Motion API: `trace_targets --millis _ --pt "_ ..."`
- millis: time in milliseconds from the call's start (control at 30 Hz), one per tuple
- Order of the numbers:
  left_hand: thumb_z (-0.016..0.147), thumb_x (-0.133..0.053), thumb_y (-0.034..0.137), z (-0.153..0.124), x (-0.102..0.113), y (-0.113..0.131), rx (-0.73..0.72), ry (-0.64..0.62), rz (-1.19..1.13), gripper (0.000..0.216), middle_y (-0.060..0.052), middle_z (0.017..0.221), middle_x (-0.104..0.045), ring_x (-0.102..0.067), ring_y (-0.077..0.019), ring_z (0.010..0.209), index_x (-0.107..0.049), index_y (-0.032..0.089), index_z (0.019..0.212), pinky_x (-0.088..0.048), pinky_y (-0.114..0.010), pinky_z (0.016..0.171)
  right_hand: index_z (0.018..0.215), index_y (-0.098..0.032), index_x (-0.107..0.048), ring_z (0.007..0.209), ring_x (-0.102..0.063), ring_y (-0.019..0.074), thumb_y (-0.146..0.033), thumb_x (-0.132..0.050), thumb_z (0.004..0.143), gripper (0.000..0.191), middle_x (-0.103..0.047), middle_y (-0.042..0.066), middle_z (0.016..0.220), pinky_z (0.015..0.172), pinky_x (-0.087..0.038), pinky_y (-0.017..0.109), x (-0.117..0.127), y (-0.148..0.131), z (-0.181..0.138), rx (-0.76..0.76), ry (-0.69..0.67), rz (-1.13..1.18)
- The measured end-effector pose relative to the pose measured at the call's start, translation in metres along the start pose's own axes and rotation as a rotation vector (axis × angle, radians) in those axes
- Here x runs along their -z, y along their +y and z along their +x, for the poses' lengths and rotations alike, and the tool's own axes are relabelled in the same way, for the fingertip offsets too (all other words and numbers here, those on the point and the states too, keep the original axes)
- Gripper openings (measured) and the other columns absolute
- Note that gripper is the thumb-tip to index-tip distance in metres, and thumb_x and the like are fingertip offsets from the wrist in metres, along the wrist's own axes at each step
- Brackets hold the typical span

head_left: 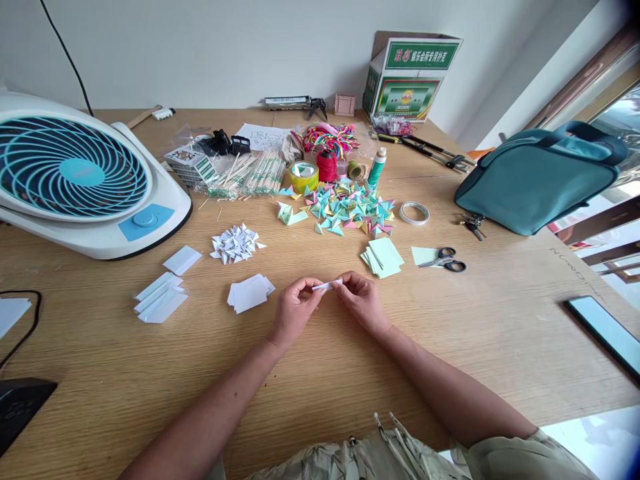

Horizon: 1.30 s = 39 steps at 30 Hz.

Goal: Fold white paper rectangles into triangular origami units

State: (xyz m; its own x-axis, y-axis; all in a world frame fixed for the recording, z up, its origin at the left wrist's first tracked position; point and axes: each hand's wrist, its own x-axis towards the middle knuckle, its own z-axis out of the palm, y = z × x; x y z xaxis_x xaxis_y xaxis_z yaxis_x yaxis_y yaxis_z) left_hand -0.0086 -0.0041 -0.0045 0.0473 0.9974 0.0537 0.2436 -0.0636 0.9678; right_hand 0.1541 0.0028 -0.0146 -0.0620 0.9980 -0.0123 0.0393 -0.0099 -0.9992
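Both hands meet over the wooden table (310, 373), pinching a narrow folded strip of white paper (327, 285) between them. My left hand (294, 310) grips its left end with fingers curled. My right hand (361, 300) pinches its right end. Just left of the hands lies a small stack of white paper slips (249, 293). Further back sits a heap of folded white triangles (235, 243). A stack of pale green slips (383, 257) lies just beyond my right hand.
A pile of coloured folded triangles (345, 207), scissors (445, 260), tape roll (415, 213), yellow tape (303, 176) and sticks (250, 175) fill the middle back. A fan (80, 180) stands left, a teal bag (537, 177) and phone (603, 330) right, a box (407, 73) behind.
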Motion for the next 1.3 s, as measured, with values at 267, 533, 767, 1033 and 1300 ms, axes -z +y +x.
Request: trace_targets --millis 267,533,767,1033,1300 --pt "0.079 -0.065 0.036 0.0003 -0.0002 -0.0008 0.005 0.0 -0.003 0.02 0.0 0.07 -0.065 -0.054 -0.0098 0.055 -0.066 0.017 0.08 -0.046 -0.02 0.052 0.073 -0.019 -0.058 0.056 -0.046 0.0123 -0.048 -0.066 0.079 0.031 -0.054 -0.001 0.063 0.053 -0.036 0.026 0.0004 -0.0005 -0.0001 0.008 -0.005 0.007" --pt "0.08 -0.064 0.035 0.0 -0.0006 -0.0007 0.01 -0.008 -0.005 0.019 0.001 0.068 -0.063 -0.053 -0.0093 0.054 -0.066 0.017 0.081 -0.045 -0.019 0.051 0.074 -0.018 -0.058 0.055 -0.046 0.0114 -0.046 -0.066 0.079 0.03 -0.053 -0.002 0.061 0.052 -0.035 0.025 0.0 -0.0003 -0.0001 0.005 -0.009 0.028" --pt "0.08 -0.063 0.033 0.0005 -0.001 0.0024 0.02 -0.004 0.017 0.017 0.001 0.069 -0.063 -0.054 -0.0095 0.055 -0.065 0.016 0.079 -0.043 -0.018 0.05 0.075 -0.018 -0.058 0.055 -0.045 0.011 -0.045 -0.066 0.079 0.03 -0.052 -0.002 0.061 0.052 -0.034 0.024 -0.0005 -0.0012 -0.0003 0.011 -0.006 0.029" --pt "0.08 -0.062 0.03 0.0004 -0.0027 0.0017 0.017 0.001 0.031 0.014 0.001 0.066 -0.061 -0.052 -0.0088 0.054 -0.064 0.016 0.078 -0.043 -0.018 0.052 0.074 -0.018 -0.058 0.055 -0.044 0.0112 -0.046 -0.066 0.079 0.03 -0.052 -0.002 0.061 0.052 -0.033 0.025 -0.001 -0.0013 -0.0005 0.005 0.001 0.032" --pt "0.081 -0.061 0.03 0.0015 -0.0025 -0.0005 0.008 -0.019 0.06 0.014 0.001 0.067 -0.061 -0.054 -0.0093 0.056 -0.063 0.016 0.078 -0.043 -0.018 0.052 0.074 -0.017 -0.058 0.054 -0.043 0.0112 -0.045 -0.066 0.078 0.029 -0.051 -0.002 0.061 0.051 -0.032 0.025 -0.0013 -0.0028 -0.0006 -0.003 0.01 0.013"
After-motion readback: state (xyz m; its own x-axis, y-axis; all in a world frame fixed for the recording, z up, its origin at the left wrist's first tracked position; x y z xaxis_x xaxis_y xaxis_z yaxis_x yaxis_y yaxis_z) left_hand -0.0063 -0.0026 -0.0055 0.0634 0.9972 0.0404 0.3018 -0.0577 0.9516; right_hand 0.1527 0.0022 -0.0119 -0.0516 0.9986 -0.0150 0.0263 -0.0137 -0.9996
